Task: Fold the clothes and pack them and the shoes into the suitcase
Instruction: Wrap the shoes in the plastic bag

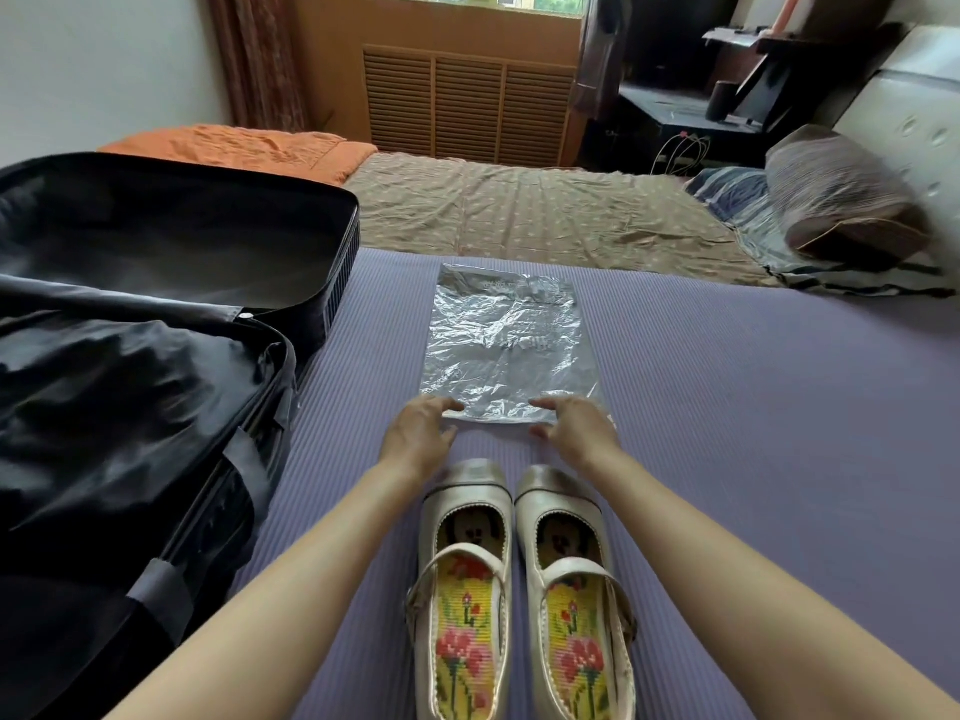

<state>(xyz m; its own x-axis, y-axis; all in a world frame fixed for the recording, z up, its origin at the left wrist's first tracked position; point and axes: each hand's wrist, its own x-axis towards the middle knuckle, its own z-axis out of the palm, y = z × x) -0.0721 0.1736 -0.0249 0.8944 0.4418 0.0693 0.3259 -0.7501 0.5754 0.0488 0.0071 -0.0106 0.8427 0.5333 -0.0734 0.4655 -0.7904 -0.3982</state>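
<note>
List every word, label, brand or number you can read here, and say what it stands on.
Nothing can be read.
plastic bag: faint print near its far edge and in its middle, too blurred to read.
shoes: insoles show flowers and a cartoon figure, no words.
suitcase: no label shows.

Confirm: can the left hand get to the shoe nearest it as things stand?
Probably yes. The left hand touches the plastic bag's near edge, and that shoe lies uncovered beside its forearm, nothing between.

Our arms stretched forward.
Left hand (423, 433) and right hand (576, 431) palm down, fingers loosely curved toward each other.
</note>
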